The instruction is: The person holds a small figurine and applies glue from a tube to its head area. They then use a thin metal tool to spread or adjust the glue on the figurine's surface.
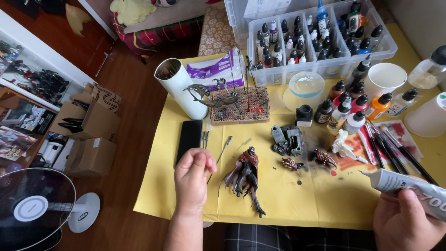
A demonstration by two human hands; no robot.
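Head view: the left hand [193, 179] pinches a thin metal pick [218, 158] in closed fingers, its tip slanting up and away. Just right of those fingers lies the red-cloaked figurine [247, 175] on the yellow tabletop [297, 200], bare cloth around it. The right hand [406, 221], at the near edge, grips a glue tube [409, 188], nozzle pointing toward the figurine.

Bare yellow mat [302, 195] lies open; paint bottles [353, 104] crowd behind.
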